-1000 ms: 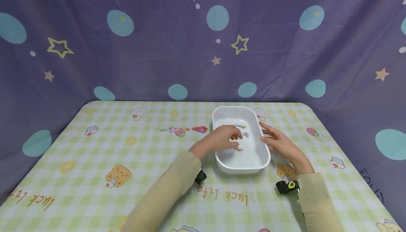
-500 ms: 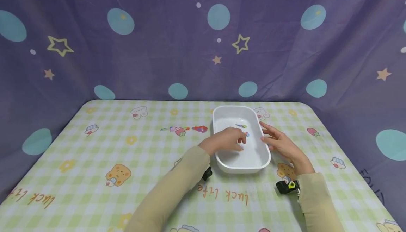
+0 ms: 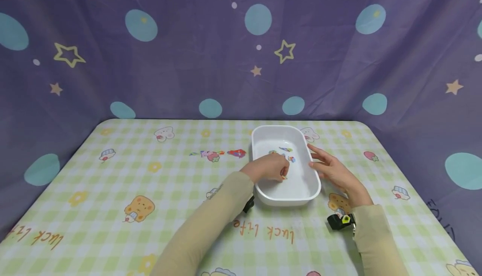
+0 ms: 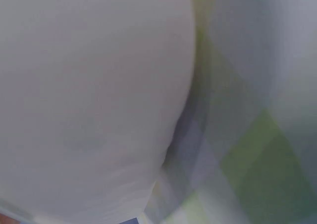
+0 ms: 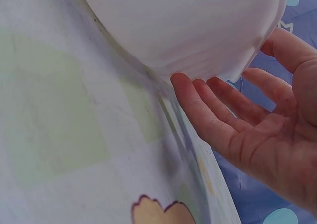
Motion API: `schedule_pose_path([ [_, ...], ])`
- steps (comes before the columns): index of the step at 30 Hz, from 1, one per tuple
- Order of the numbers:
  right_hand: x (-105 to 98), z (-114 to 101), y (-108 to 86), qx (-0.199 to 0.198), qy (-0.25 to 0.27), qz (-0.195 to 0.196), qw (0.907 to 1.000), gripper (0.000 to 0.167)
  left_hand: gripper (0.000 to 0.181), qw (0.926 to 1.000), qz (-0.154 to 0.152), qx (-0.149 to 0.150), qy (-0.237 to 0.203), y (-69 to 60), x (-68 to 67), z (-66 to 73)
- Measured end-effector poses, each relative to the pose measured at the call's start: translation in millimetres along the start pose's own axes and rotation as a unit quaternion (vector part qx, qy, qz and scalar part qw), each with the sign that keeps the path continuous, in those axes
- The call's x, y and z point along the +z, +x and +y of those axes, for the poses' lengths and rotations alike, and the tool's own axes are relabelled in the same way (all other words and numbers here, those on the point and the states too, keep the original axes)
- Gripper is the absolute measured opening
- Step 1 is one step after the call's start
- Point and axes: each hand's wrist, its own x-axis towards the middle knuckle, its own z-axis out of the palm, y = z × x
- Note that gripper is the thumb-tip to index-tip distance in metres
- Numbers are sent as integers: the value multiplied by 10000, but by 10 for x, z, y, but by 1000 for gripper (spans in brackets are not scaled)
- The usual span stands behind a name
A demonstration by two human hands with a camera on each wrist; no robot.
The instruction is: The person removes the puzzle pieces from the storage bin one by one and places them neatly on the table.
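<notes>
A white rectangular box (image 3: 297,188) with rounded corners stands right of the table's middle. My left hand (image 3: 269,168) reaches down into it over the left rim, fingers curled in towards the thumb. The fingertips pinch at the box floor, where a trace of an orange-tinted small piece (image 3: 284,178) shows; most of it is hidden. Other small multicoloured pieces lie just beyond, one a bluish piece (image 3: 291,158), another a green-yellow piece (image 3: 285,149). My right hand (image 5: 267,115) rests its extended fingertips against the box's outer right wall. The left wrist view holds only box wall and cloth.
Left of the box a red piece (image 3: 237,153) and several other flat colourful pieces (image 3: 207,154) lie in a row on the checked tablecloth (image 3: 113,184). A purple curtain (image 3: 180,58) hangs behind the table's far edge. Dark wrist cameras (image 3: 340,221) sit under both forearms.
My left hand has moved slightly right and down in the box, and its spread fingers have closed over the orange piece. Another piece behind it has come into sight. My right hand stays put.
</notes>
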Motion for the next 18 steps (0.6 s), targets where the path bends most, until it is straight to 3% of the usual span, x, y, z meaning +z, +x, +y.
schedule_pose_path([
  [8,-6,-5,-4,6,-108,0,9999,65,11,9997,-126,-213,62,-11,4,22],
  [18,-1,-9,-13,77,-130,0,9999,66,14,9996,77,-166,236,-57,19,34],
])
